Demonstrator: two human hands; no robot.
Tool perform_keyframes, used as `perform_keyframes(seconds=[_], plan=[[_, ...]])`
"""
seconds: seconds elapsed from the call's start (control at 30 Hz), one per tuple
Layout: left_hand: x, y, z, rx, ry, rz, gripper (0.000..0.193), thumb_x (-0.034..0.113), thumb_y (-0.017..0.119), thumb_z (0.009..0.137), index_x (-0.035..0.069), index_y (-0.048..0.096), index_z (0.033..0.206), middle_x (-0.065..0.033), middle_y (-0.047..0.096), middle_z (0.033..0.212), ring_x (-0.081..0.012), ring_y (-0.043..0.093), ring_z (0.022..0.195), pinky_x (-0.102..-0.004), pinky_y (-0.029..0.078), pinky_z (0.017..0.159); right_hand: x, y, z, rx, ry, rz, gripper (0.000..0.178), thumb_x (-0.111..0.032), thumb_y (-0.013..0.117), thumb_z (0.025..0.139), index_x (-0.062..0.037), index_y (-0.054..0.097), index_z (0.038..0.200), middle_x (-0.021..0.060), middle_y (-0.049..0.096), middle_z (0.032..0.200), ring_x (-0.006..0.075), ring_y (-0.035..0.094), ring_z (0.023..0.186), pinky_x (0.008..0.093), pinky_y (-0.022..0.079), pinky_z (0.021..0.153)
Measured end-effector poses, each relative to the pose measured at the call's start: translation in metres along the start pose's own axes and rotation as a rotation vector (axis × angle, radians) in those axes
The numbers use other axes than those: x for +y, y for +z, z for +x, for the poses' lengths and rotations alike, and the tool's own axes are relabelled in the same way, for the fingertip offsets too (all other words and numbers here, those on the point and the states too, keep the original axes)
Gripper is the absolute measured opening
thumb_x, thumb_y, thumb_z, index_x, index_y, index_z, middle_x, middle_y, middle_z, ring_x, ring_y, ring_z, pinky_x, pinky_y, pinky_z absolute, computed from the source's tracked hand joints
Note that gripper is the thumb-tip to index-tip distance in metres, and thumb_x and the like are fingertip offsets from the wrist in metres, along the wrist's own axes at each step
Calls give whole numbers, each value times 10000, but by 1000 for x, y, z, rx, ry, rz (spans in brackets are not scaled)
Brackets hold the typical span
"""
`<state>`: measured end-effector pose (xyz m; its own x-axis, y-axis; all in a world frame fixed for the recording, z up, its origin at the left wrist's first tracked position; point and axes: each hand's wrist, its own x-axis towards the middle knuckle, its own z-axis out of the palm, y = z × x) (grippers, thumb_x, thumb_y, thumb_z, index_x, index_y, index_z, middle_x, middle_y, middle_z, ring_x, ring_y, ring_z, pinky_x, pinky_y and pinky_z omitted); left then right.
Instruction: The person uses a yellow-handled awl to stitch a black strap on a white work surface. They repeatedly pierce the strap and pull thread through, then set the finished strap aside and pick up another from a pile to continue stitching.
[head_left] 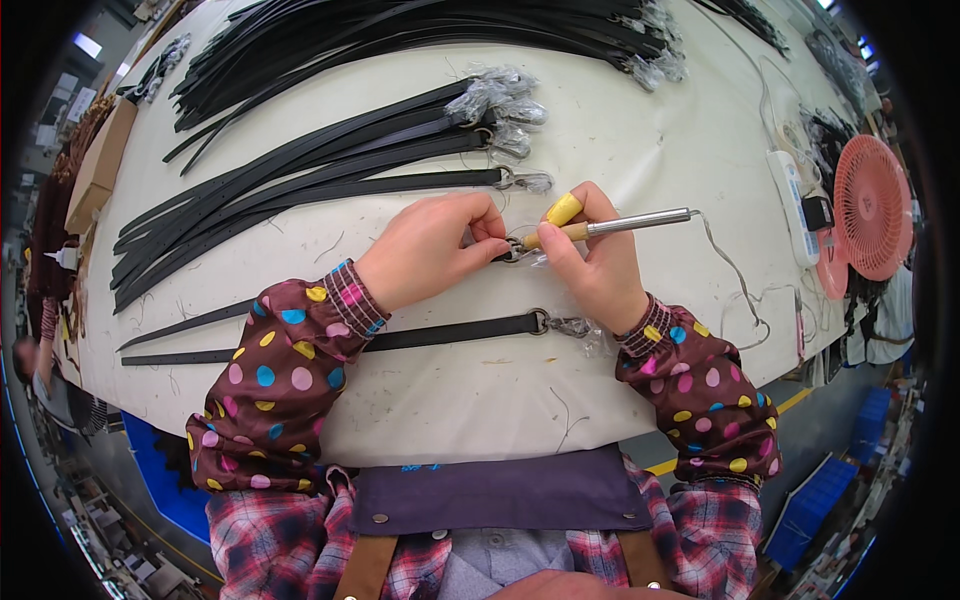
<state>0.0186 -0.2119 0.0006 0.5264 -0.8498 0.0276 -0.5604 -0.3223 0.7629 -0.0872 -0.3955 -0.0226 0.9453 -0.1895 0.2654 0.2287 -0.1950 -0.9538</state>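
Observation:
My left hand point(428, 248) pinches a black strap by its end, beside a metal ring point(515, 250). The tapered tail of a strap point(190, 325) shows left of my left sleeve, apparently the same one. My right hand point(605, 272) grips a soldering-iron-like pen point(640, 221) with a wooden part and a metal barrel, its cord trailing from the barrel's right end. A yellow cover point(564, 209) wraps one right fingertip. The pen's wooden end points at the ring; its tip is too small to make out. Nearer me lies another black strap point(455, 333) with a plastic-wrapped clasp point(572, 327).
Beyond my hands lies a bundle of black straps point(300, 190) with plastic-wrapped hardware point(500, 97). A larger strap pile point(400, 25) is farther back. At right are a white power strip point(793, 205) and a pink fan point(873, 205). A cardboard box point(103, 165) stands at left.

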Motion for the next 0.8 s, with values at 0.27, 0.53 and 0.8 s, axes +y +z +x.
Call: perform_keyframes(seconds=[0.27,0.53,0.8], plan=[[6,-10,-2,-85,-430,-394,145,166,611,966,36,548,973,-33,632,836,-53,577,693,-216,497,527,-3,1,1,-145,151,-7,159,-73,641,919,-32,488,930,8,550,817,62,556,785,210,429,680],[2,-11,-2,-66,-416,-508,122,143,563,994,34,509,989,-37,652,935,-45,576,731,-193,525,573,-3,4,2,-142,97,-38,205,-117,690,897,-23,510,924,18,577,782,62,555,681,220,456,596],[3,-10,-2,-65,-419,-484,119,142,560,995,36,507,990,-39,656,925,-47,577,730,-196,527,577,-4,3,3,-152,103,-67,216,-125,688,902,-16,503,924,34,588,791,72,565,685,230,472,602]])
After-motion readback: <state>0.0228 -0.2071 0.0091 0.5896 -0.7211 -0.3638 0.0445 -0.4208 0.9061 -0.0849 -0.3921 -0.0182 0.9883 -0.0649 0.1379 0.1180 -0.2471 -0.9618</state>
